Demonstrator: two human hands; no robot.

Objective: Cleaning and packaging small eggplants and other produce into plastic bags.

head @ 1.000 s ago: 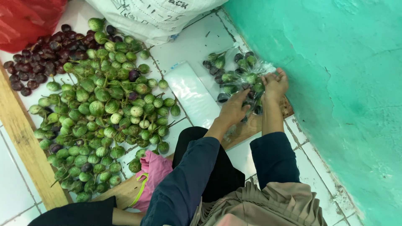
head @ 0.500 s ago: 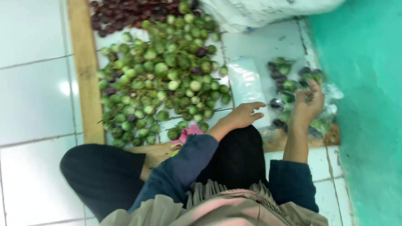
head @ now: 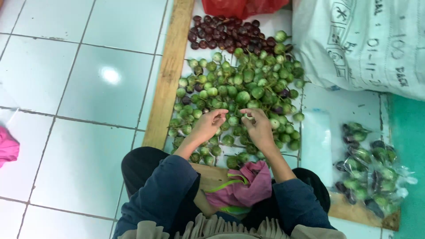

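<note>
Left hand [head: 207,125] and right hand [head: 258,127] over green eggplant pile [head: 239,95], fingers curled; right pinches one small eggplant [head: 249,117] (left grip unclear).

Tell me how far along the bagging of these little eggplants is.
Done: a few filled clear bags lie at the right by the teal wall. In hand: the left hand and right hand are on the green eggplant pile, the right pinching one pale fruit. Left: most of that pile, and the purple heap behind it.

Eggplant pile [head: 239,93] right of plank [head: 167,75] — sack [head: 363,44] further right (bagged ones [head: 367,168] perhaps below)
</note>
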